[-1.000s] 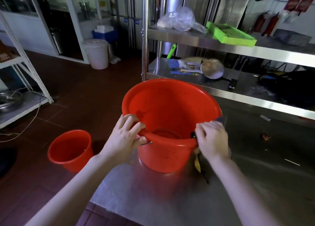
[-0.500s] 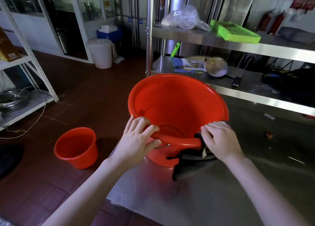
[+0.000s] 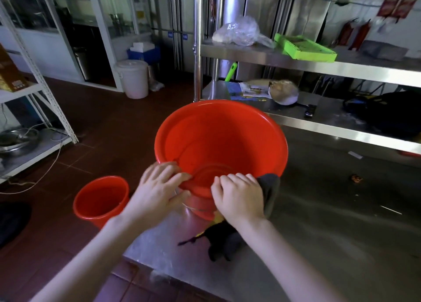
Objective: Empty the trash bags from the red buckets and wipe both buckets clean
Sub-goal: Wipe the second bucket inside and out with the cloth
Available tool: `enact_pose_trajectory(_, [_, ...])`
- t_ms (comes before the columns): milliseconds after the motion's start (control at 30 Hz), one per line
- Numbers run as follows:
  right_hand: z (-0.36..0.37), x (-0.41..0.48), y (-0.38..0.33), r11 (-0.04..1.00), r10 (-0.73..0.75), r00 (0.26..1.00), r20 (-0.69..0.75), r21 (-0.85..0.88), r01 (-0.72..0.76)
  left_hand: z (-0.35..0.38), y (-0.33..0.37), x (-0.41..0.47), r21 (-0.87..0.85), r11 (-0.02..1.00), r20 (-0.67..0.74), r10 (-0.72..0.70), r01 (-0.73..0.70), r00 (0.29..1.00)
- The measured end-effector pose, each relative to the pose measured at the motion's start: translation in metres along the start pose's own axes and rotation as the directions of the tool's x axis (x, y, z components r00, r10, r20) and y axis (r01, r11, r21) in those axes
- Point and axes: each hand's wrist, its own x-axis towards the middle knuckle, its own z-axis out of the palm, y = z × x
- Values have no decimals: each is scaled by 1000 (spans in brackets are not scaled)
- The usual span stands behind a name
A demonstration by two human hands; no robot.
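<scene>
A large red bucket [image 3: 227,137] stands on the steel table [image 3: 319,233], tipped toward me, with no bag inside. My left hand [image 3: 159,187] grips its near rim, fingers over the edge and thumb under it. My right hand [image 3: 239,197] presses a dark grey cloth [image 3: 271,187] against the bucket's near outer wall, fingers curled on the cloth; the cloth's loose end trails onto the table below my wrist. A smaller red bucket [image 3: 100,201] stands upright on the floor to the left, also without a bag.
A steel shelf unit [image 3: 319,67] rises behind the bucket, holding a green tray [image 3: 305,48], a plastic bag [image 3: 239,31] and a pan [image 3: 284,92]. A white lidded pail [image 3: 133,78] and a white rack [image 3: 34,85] stand at the left. A small scrap [image 3: 356,178] lies on the table.
My right hand with the cloth has slid left along the bucket's near rim toward my left hand. The bucket has tipped more toward me, and the cloth now hangs lower.
</scene>
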Motion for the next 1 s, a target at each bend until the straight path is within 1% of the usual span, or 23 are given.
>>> enact_pose_trajectory(100, [-5,-7,33,998,-59,998,-2,34,59,-15,-36,0,24,1000,35,2,-2,999])
enact_pose_trajectory(167, [-7,0,58,992,-79,996,31,96,76,-18,-43,4,32,999,41,32,-33,999])
enact_pose_trajectory(233, [-9,10,73,988,-54,994,93,152,39,-16,-33,7,20,1000,5,24,-24,1000])
enact_pose_trajectory(300, [-8,15,75,982,24,991,129,184,-48,-8,-17,4,27,1000,-78,4,-2,997])
enact_pose_trajectory(367, [-8,13,62,978,102,990,98,171,-118,3,-7,-4,7,1000,-170,-26,28,985])
enact_pose_trajectory(433, [-4,7,32,989,101,995,17,103,-102,10,-2,-10,-23,997,-223,-71,67,972])
enact_pose_trajectory(500, [3,3,-14,996,83,996,-17,45,-82,12,3,-11,-32,994,-227,-110,106,968])
enact_pose_trajectory(567, [8,5,-56,997,76,997,-1,28,-76,13,5,-15,-31,991,-217,-134,131,967])
enact_pose_trajectory(600, [10,8,-70,998,57,998,12,33,-58,13,3,-19,-37,990,-219,-143,138,965])
enact_pose_trajectory(667, [11,13,-77,999,-24,1000,14,46,24,10,-9,-28,-69,989,-206,-143,131,968])
enact_pose_trajectory(767, [4,16,-48,995,-74,996,40,73,71,-2,-33,-34,-90,994,-163,-81,67,983])
enact_pose_trajectory(867, [0,16,3,988,-48,998,32,151,42,-10,-43,-35,-133,989,-150,-91,71,984])
enact_pose_trajectory(900, [-1,17,17,982,-30,999,36,189,23,-10,-45,-37,-183,978,-154,-125,96,980])
enact_pose_trajectory(933, [-2,18,26,975,-10,999,35,224,1,-10,-46,-39,-272,950,-148,-199,154,969])
enact_pose_trajectory(967, [-3,17,29,968,16,1000,21,250,-21,-13,-47,-40,-402,881,-118,-320,250,940])
enact_pose_trajectory(1000, [-3,15,27,965,43,999,1,260,-42,-16,-45,-39,-541,760,-58,-462,362,885])
